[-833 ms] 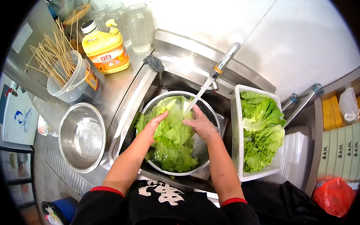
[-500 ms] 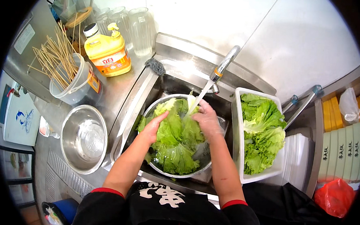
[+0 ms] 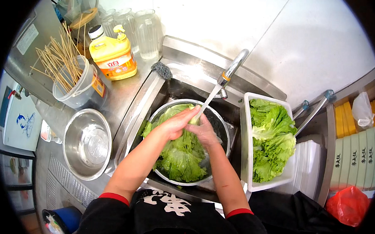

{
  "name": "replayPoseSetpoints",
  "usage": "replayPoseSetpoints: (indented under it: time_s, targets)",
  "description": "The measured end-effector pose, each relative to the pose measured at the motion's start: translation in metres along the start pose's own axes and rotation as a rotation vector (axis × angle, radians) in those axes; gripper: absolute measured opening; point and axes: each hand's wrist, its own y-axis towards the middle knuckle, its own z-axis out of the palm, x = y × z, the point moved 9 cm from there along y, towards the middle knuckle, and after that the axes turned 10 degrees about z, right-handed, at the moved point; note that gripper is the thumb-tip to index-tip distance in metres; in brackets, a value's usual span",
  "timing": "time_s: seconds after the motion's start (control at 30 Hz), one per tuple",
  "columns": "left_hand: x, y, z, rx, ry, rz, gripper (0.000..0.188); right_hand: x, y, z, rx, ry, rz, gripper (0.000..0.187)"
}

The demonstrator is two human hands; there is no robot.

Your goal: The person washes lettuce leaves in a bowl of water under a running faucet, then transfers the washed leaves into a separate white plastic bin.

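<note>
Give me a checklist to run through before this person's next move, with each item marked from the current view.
1. Water running: ok. A stream falls from the tap between the hands.
2. Both hands at the lettuce: ok. The left hand and right hand come together at its far end.
3. Grip firm: cannot tell. The fingers partly hide one another.
4. All leaves inside the basin: not ok. A leaf edge overhangs its left rim.
5. Other lettuce kept apart: ok. It lies in the white bin to the right.
6. Leaves clean: cannot tell from this view.
</note>
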Motion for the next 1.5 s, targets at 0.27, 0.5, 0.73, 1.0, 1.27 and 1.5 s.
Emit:
replayPoseSetpoints:
  time_s: [0.27, 0.5, 0.73, 1.0, 1.27, 1.5]
  targets:
    - [0.025, 0.005, -0.08, -0.217, -0.166, 0.044, 0.083, 0.022, -0.014, -0.005, 0.213, 0.458, 0.163, 0.047]
    - [0.037, -0.006, -0.006, 0.023, -0.743, 0.056, 0.067, 0.003, 0.016, -0.015, 0.035, 0.135, 0.086, 0.058]
    - [0.054, -0.005, -0.024, -0.194, -0.722, -0.121, 0.042, -0.004, 0.015, -0.036, -0.047, -0.26, 0.042, 0.058]
    - [0.056, 0.005, -0.038, -0.259, -0.629, -0.051, 0.033, 0.021, -0.012, -0.009, 0.027, -0.56, -0.248, 0.044]
    - [0.059, 0.021, -0.031, -0.215, -0.664, -0.012, 0.034, 0.043, -0.034, 0.0, 0.034, -0.634, -0.355, 0.053]
    - [0.023, 0.013, 0.004, -0.026, -0.598, -0.015, 0.054, 0.042, -0.03, -0.028, -0.08, -0.508, -0.337, 0.041]
